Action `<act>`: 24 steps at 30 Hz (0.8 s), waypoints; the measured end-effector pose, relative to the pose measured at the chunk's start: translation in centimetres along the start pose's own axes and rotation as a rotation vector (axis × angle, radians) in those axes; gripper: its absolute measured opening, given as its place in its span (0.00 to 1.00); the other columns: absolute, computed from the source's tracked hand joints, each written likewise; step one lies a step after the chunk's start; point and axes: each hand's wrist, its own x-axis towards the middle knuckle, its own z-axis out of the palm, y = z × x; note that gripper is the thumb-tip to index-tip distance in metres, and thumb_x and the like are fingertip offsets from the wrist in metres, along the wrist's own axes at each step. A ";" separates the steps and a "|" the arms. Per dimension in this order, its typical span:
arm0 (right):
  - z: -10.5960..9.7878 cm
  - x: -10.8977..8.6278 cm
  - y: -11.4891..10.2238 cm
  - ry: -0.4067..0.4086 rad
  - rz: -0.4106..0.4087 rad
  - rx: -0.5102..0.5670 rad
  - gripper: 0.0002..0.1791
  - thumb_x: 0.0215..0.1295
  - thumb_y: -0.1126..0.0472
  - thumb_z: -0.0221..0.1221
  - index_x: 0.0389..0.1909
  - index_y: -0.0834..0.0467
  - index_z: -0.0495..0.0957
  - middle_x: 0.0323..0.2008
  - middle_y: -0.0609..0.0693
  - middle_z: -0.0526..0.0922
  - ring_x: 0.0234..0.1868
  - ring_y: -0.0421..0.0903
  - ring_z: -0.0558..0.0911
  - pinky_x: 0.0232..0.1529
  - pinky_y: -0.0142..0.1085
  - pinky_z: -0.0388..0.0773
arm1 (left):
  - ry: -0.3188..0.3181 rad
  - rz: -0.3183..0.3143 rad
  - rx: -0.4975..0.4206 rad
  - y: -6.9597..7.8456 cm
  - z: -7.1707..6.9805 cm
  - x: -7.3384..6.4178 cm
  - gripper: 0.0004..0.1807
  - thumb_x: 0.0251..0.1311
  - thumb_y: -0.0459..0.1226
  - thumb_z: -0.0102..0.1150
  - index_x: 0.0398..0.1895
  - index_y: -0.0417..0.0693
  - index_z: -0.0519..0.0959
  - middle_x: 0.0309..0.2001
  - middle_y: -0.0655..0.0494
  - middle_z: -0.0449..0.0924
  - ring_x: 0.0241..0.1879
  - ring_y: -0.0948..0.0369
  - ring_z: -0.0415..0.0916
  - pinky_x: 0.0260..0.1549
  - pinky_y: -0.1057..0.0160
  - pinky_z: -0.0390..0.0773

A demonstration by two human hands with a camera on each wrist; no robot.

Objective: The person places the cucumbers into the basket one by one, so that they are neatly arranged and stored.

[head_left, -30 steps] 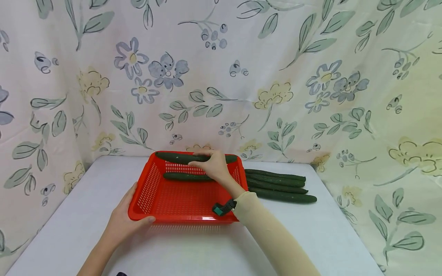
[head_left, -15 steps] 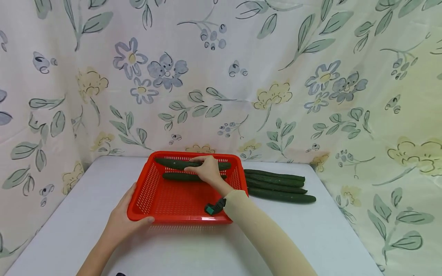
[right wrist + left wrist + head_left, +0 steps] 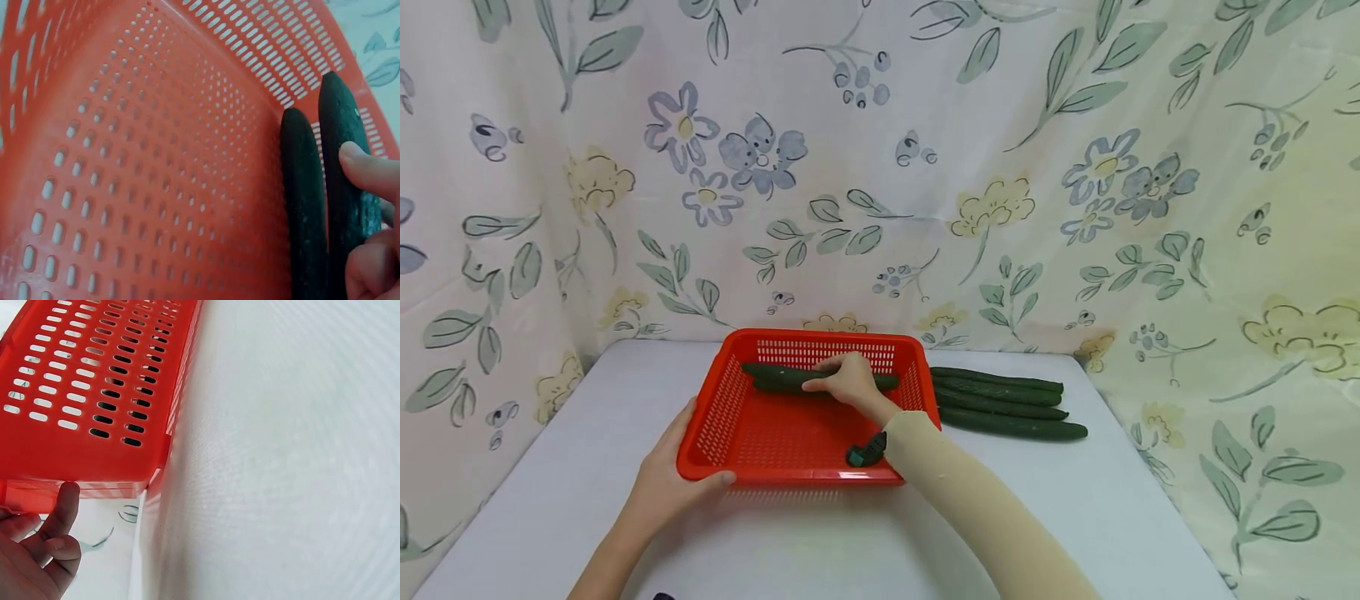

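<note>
A red perforated plastic basket [image 3: 790, 475] stands on the table. Inside it, my right hand [image 3: 852, 383] pinches a long dark green cucumber [image 3: 775, 375] between thumb and fingers. In the right wrist view, the thumb presses on this cucumber [image 3: 340, 119], and a second cucumber [image 3: 300, 181] lies alongside on the basket floor. The head view shows that second one mostly hidden behind the held one. My left hand [image 3: 662, 487] holds the basket's near left corner, thumb at the front rim. From the left wrist, the fingers [image 3: 64, 509] show bent against the red wall.
Several more cucumbers [image 3: 1015, 427] lie side by side on the white table [image 3: 1037, 508], right of the basket. A floral curtain [image 3: 880, 167] hangs behind and around the table. A small dark object [image 3: 662, 596] peeks in at the bottom edge.
My right hand has lowered the cucumber from the basket's far rim down into the basket, toward the one lying there. My left hand stays at the basket's corner.
</note>
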 end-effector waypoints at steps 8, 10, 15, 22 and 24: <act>0.2 -0.2 0.9 -0.053 -0.009 0.000 0.16 0.51 0.56 0.84 0.41 0.53 0.94 0.40 0.44 0.92 0.41 0.40 0.83 0.41 0.33 0.82 | -0.002 -0.012 -0.002 0.0 0.1 0.0 0.70 0.52 0.52 0.82 0.88 0.51 0.42 0.81 0.36 0.56 0.71 0.36 0.65 0.50 0.37 0.86; 0.2 -0.2 0.9 -0.055 -0.033 -0.013 0.16 0.50 0.57 0.84 0.41 0.53 0.94 0.39 0.44 0.92 0.41 0.40 0.84 0.41 0.33 0.83 | -0.003 -0.013 -0.007 0.0 0.0 0.0 0.70 0.52 0.52 0.81 0.88 0.51 0.42 0.81 0.36 0.56 0.71 0.36 0.65 0.50 0.37 0.87; 0.3 0.0 1.0 -0.068 -0.093 -0.078 0.15 0.49 0.58 0.85 0.39 0.53 0.94 0.39 0.44 0.93 0.43 0.40 0.83 0.43 0.33 0.81 | -0.002 -0.009 -0.008 0.0 -0.1 0.0 0.69 0.53 0.52 0.81 0.89 0.52 0.41 0.81 0.36 0.56 0.71 0.36 0.64 0.51 0.36 0.86; 0.1 0.2 1.4 -0.081 -0.141 -0.169 0.16 0.50 0.56 0.84 0.40 0.52 0.94 0.40 0.43 0.92 0.42 0.39 0.82 0.41 0.31 0.80 | 0.014 0.021 0.014 0.0 0.1 0.1 0.69 0.52 0.53 0.81 0.88 0.50 0.43 0.82 0.36 0.56 0.71 0.36 0.65 0.53 0.34 0.84; 0.1 0.1 1.4 -0.084 -0.147 -0.179 0.16 0.49 0.55 0.84 0.39 0.52 0.94 0.40 0.43 0.92 0.41 0.38 0.82 0.40 0.31 0.80 | 0.017 0.024 0.021 0.1 0.1 0.1 0.69 0.52 0.53 0.82 0.88 0.49 0.43 0.82 0.36 0.56 0.71 0.36 0.65 0.54 0.34 0.84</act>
